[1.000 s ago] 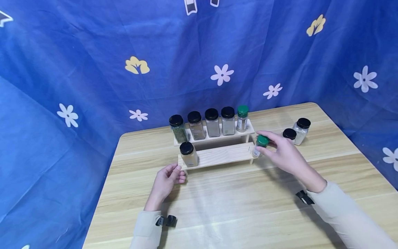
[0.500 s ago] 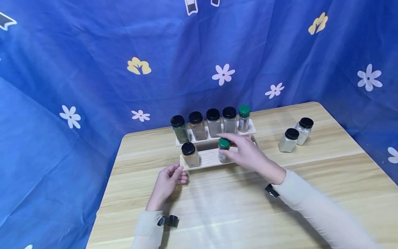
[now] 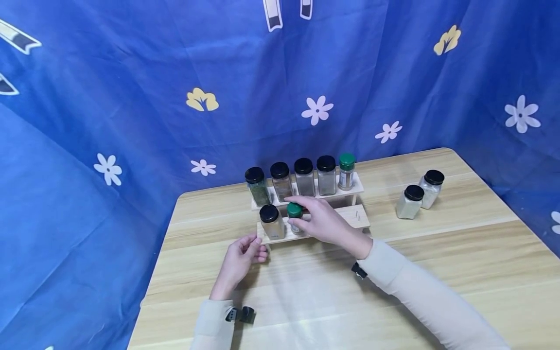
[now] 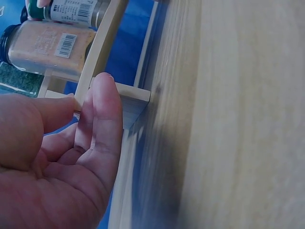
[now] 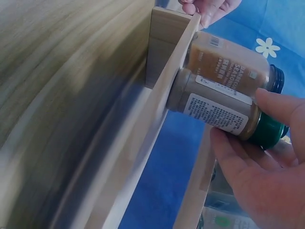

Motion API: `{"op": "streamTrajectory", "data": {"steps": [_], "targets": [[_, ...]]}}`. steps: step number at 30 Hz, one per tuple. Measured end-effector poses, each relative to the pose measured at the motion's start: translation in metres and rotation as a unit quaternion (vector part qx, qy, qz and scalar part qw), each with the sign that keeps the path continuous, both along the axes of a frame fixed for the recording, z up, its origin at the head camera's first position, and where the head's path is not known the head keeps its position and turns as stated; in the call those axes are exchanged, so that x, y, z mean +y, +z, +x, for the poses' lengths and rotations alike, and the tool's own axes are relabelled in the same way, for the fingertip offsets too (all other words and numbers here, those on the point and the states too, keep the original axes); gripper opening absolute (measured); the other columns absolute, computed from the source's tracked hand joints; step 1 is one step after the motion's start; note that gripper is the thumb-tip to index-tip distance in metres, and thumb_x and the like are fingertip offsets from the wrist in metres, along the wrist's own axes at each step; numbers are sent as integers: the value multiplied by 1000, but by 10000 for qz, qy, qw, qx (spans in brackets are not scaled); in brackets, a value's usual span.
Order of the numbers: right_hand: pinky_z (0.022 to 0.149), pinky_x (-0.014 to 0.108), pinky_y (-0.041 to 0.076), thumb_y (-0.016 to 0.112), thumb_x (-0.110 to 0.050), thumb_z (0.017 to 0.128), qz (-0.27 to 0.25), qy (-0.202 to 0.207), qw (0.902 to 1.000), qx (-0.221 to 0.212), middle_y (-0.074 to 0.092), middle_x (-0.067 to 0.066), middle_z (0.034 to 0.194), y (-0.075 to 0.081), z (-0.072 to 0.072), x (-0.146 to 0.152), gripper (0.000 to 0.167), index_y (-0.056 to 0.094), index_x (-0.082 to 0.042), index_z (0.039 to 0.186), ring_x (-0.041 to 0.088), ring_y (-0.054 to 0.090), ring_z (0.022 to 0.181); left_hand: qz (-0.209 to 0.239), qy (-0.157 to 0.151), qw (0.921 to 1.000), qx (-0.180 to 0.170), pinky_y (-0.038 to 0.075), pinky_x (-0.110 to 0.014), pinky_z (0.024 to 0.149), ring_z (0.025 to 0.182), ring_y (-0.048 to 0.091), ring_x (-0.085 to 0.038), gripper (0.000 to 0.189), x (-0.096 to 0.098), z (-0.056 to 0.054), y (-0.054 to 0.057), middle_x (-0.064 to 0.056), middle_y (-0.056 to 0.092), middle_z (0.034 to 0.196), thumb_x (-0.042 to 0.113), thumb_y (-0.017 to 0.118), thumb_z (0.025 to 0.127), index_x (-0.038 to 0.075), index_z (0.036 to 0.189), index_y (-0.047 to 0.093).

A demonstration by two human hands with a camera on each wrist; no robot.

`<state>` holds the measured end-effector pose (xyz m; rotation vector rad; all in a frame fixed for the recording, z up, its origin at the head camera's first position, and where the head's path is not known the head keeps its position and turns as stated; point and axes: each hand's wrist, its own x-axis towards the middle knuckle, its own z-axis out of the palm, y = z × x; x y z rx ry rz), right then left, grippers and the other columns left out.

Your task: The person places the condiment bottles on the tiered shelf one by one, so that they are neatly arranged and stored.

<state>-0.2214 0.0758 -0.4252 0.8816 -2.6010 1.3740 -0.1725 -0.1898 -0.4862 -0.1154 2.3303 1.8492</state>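
My right hand (image 3: pixel 321 219) grips a green-capped spice jar (image 5: pixel 214 105) near its cap, thumb on one side and fingers on the other. That jar stands upright on the lower step of a wooden two-tier spice rack (image 3: pixel 345 218), with its base at the board in the right wrist view. Right beside it is a black-capped jar of orange-tan seasoning (image 4: pixel 50 47). At the rack's left end my left hand (image 3: pixel 240 260) pinches the lower board's corner between thumb and fingers.
On the upper step stand several black-capped jars, one with green herbs (image 3: pixel 259 193), and another green-capped jar (image 3: pixel 346 177) at the right. Two black-capped jars of pale contents, a nearer one (image 3: pixel 408 208) and a farther one (image 3: pixel 430 193), stand right on the table (image 3: pixel 459 253). A blue curtain (image 3: pixel 245 131) hangs behind.
My right hand has carried the green-capped jar leftward along the lower step, from the rack's right end to beside the orange-tan seasoning jar. My left hand has stayed at the rack's corner.
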Motion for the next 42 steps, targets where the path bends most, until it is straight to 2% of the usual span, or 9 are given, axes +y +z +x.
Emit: {"op": "streamTrajectory", "data": {"steps": [4,10,13,18,28,32,35,40,42], "targets": [[99,34,66,82,-16,93,-23,-4,10000,47,75,9,126,-2,0,0,60,58,-10,148,22,74,113,6,-8,10000,-5,70,-29,82,85,75,-20,42,0,0,-1,-32,71,109,8,53,110,-14,145,49],[110,42,62,83,-27,93,18,-100,9999,-89,69,5,142,1,2,9,66,55,-16,151,23,71,123,18,-5,10000,-7,70,-29,82,85,75,-20,42,0,0,-1,-32,71,110,8,53,110,-14,145,48],[110,45,61,84,-32,92,-31,-203,9997,-130,69,5,141,4,4,19,67,56,-15,150,23,72,121,31,1,10000,-23,70,-28,82,84,75,-18,42,1,0,-1,-31,72,109,8,53,110,-14,146,48],[108,45,62,85,-31,90,-328,-329,9985,-286,74,8,132,5,7,41,67,58,-11,148,27,73,120,64,20,10000,-55,70,-28,81,82,74,-15,42,0,-1,-4,-30,72,108,9,53,110,-14,145,49],[111,42,60,84,-22,92,-724,-622,9950,-284,72,15,132,4,12,96,59,61,-5,143,31,71,121,-28,0,10000,-3,70,-26,81,82,74,-12,39,-2,-5,-7,-27,73,107,10,53,110,-14,140,52],[111,41,59,82,-21,93,-816,-940,9915,-374,72,14,134,5,13,119,51,64,-4,138,34,71,122,-46,24,10000,-1,70,-26,80,81,74,-11,38,-3,-6,-7,-26,73,106,11,53,110,-14,139,53],[109,34,59,83,-18,93,-820,-1273,9880,-295,71,15,135,4,12,137,49,65,-4,136,34,71,122,-44,7,10000,-10,70,-27,81,81,74,-11,39,-3,-7,-6,-27,73,107,11,53,111,-14,141,52],[107,11,55,82,-11,92,-945,-1735,9802,-122,70,19,135,2,7,171,51,63,-2,138,34,69,124,-21,21,10000,-65,70,-27,81,81,74,-11,40,-2,-6,-6,-25,73,107,12,52,111,-14,141,52],[106,5,52,82,-10,92,-983,-1946,9759,-81,71,19,135,1,6,184,50,64,-2,138,27,69,124,-37,37,10000,-74,70,-26,80,81,74,-12,39,-1,-6,-7,-24,74,106,12,53,111,-14,141,52]]}}
